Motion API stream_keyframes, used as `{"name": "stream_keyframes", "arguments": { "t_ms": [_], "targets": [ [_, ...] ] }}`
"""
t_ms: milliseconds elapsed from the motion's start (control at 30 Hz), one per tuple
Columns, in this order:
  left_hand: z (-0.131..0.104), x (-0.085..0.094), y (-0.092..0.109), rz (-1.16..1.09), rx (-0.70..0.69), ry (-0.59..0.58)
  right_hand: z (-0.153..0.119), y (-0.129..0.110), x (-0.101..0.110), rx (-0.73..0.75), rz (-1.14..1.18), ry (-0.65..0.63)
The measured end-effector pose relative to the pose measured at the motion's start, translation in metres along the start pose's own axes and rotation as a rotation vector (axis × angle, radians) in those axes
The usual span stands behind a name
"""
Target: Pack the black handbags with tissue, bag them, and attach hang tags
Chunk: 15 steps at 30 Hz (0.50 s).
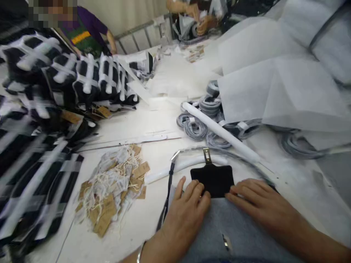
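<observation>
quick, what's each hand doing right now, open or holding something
Left hand: open, palm down on the grey bag.
Right hand: open, palm down, fingertips by the black flap.

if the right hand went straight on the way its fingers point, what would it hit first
Most likely the black flap: the right hand points at its right edge, fingertips right beside it, though whether they already touch is unclear.
</observation>
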<state>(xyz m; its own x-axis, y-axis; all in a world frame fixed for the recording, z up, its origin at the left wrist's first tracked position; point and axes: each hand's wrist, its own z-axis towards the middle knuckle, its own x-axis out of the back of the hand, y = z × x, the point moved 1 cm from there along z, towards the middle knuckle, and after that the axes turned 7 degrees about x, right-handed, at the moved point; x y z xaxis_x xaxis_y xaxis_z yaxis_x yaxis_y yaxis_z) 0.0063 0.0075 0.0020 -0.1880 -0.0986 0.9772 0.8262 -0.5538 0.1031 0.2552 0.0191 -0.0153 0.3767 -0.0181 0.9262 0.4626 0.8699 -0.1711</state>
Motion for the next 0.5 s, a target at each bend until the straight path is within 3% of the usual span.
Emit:
{"name": "stream_keyframes", "arguments": {
  "t_ms": [67,167,367,500],
  "targets": [
    [-0.007,-0.006,0.012,-0.046,-0.034,0.088,-0.008,-0.006,0.001,-0.047,0.034,-0.046],
    [-0.021,-0.008,0.021,-0.129,-0.026,0.074,-0.017,-0.017,0.006,-0.079,0.014,-0.075],
    [-0.052,0.007,0.019,-0.253,-0.016,-0.33,-0.026,-0.036,0.007,-0.076,-0.089,-0.112],
    [-0.06,0.008,0.022,-0.321,0.024,-0.396,-0.033,-0.038,-0.003,-0.142,-0.014,-0.163]
  ]
}}
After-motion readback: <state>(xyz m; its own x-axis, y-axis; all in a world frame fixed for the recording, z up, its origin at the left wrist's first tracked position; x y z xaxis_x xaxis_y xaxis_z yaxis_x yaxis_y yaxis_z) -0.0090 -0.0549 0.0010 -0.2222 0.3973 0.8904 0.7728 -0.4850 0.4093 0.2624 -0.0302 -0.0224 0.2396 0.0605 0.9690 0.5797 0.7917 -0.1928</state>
